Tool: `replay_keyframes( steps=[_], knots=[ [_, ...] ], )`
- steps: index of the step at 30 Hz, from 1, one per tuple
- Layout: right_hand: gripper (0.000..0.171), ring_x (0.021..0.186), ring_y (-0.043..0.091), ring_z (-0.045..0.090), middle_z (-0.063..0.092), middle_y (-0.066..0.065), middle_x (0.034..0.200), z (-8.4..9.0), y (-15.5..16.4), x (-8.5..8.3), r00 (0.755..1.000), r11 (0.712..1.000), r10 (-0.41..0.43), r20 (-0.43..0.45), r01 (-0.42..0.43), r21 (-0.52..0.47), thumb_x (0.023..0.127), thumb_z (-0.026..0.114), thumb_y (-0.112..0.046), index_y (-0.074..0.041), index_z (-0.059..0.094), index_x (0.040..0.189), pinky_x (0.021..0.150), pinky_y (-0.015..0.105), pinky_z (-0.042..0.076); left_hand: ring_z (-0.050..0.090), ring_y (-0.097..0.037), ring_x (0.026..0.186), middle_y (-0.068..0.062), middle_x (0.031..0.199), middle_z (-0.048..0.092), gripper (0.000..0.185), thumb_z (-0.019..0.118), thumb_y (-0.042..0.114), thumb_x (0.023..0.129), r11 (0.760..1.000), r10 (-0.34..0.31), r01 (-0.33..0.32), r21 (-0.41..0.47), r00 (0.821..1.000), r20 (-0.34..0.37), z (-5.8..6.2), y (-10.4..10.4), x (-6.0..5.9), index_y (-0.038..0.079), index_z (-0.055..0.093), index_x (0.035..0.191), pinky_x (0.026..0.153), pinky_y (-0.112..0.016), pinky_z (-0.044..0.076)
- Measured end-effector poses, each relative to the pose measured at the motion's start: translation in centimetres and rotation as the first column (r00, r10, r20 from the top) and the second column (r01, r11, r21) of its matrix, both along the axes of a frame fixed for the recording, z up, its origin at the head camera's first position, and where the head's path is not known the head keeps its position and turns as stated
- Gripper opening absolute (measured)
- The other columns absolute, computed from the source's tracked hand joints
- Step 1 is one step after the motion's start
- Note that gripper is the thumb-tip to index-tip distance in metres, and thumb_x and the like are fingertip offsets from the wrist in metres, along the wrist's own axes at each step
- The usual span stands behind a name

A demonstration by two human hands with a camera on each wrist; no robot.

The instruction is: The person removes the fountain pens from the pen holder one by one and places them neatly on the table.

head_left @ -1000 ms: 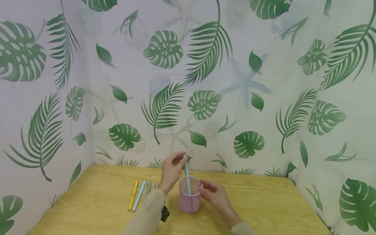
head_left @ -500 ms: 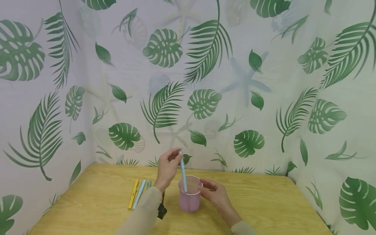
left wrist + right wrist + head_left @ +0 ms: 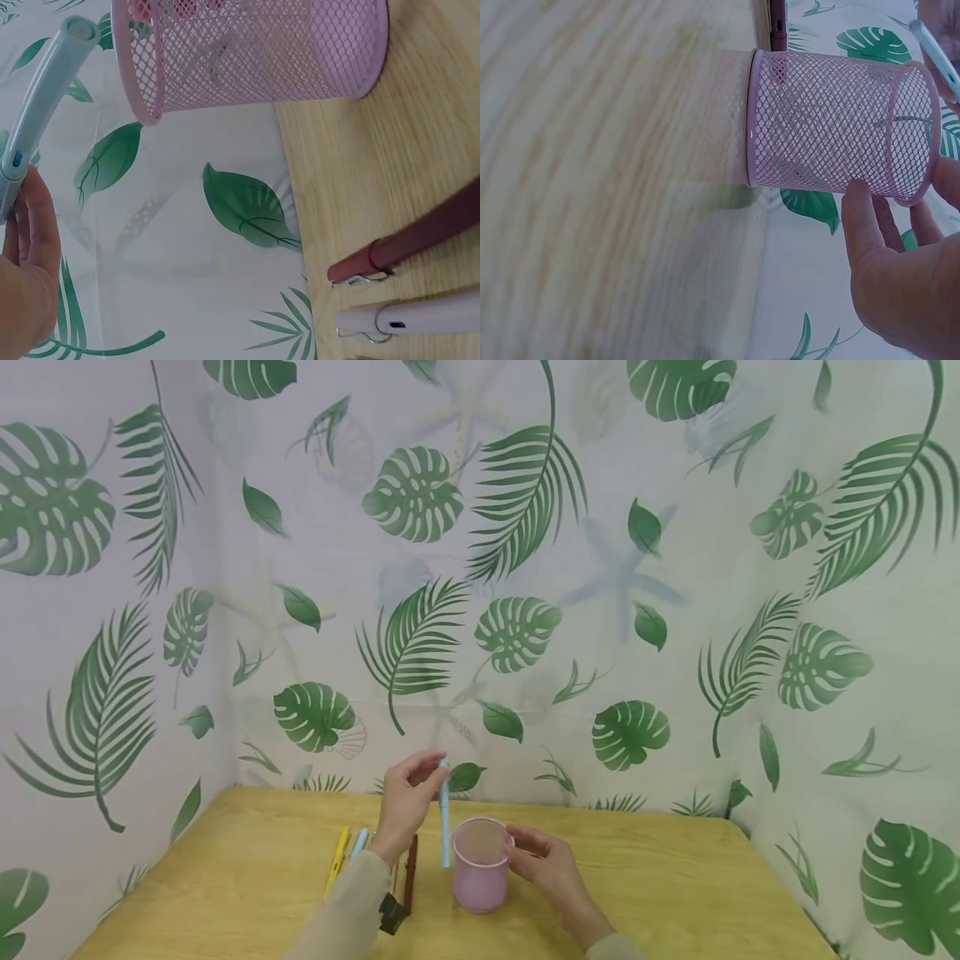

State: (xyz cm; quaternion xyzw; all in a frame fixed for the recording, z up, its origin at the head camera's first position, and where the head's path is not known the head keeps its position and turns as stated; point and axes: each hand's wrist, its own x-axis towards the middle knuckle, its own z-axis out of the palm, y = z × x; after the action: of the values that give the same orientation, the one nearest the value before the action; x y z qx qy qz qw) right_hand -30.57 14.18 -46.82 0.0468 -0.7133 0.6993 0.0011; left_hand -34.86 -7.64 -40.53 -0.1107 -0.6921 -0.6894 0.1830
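My left hand (image 3: 408, 797) pinches a light blue pen (image 3: 445, 827) near its upper end, with fingertips and thumb. The pen hangs nearly upright just left of the pink mesh pen holder (image 3: 480, 881), its lower end below the rim level in the head view. In the left wrist view the pen (image 3: 51, 90) shows its blunt end pointing toward the holder's mouth side. The pen holder stands upright on the table, and my right hand (image 3: 553, 870) holds it by its right side near the rim. Its mesh wall (image 3: 825, 124) shows in the right wrist view.
Left of the holder lie a dark red pen (image 3: 420, 236) and a pale pinkish pen (image 3: 431, 316) with clips. Further left are a yellow pen (image 3: 337, 860) and another light blue pen (image 3: 360, 841), partly behind my left sleeve. A leaf-patterned curtain (image 3: 540, 727) backs the wooden table (image 3: 675, 893).
The light blue pen's lower end was inside the pen holder; my left hand has drawn it out to the left. The dark red pen has come into sight. My right hand stays at the holder.
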Motion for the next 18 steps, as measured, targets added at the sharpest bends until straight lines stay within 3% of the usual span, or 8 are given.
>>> replay_keyframes(
  steps=[7,18],
  knots=[
    [0.045,0.109,0.022,0.064,0.059,0.027,0.129,-0.2,-0.1,0.0,1.000,1.000,0.004,0.002,-0.004,-0.016,0.092,0.069,-0.010,0.008,0.056,0.131,0.091,0.037,0.056,0.067,-0.027,0.096,-0.017,0.112,0.068,0.025,0.068,0.012,0.092,0.999,-0.044,0.046,-0.019,0.996,0.077,-0.7,-2.0,0.4,0.010,0.069,0.117,0.072,-0.029,0.059],
    [0.043,0.106,0.020,0.065,0.059,0.028,0.128,0.0,-0.1,-0.1,1.000,0.999,0.012,-0.009,-0.013,-0.030,0.092,0.068,-0.009,0.009,0.056,0.130,0.090,0.035,0.057,0.067,-0.029,0.095,-0.017,0.111,0.068,0.023,0.067,0.009,0.093,0.998,-0.025,0.032,-0.057,0.992,0.128,-1.8,-4.6,0.2,0.008,0.069,0.115,0.070,-0.031,0.059]
  ],
)
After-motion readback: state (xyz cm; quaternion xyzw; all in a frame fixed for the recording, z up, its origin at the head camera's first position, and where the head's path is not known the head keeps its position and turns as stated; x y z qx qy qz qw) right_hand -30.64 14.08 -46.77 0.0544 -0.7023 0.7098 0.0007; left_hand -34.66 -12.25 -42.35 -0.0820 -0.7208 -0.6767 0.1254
